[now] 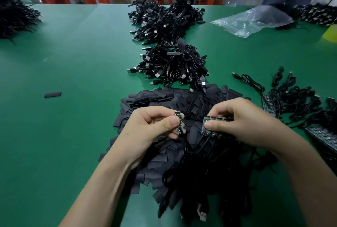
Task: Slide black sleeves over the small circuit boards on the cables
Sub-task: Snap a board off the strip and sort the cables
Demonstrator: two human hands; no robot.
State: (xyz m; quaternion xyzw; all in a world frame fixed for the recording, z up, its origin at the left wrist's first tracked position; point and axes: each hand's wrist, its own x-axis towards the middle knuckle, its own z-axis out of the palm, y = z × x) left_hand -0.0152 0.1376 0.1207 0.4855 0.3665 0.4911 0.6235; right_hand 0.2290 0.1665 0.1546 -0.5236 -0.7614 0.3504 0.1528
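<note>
On the green counter (pixel 73 48) a stray sleeve (pixel 52 94) lies far left. Your left hand (pixel 145 126) pinches one small circuit board (pixel 178 122) between thumb and fingers; your right hand (pixel 242 121) grips a row of boards (pixel 212 124), above the sleeve pile (pixel 164 99).
</note>
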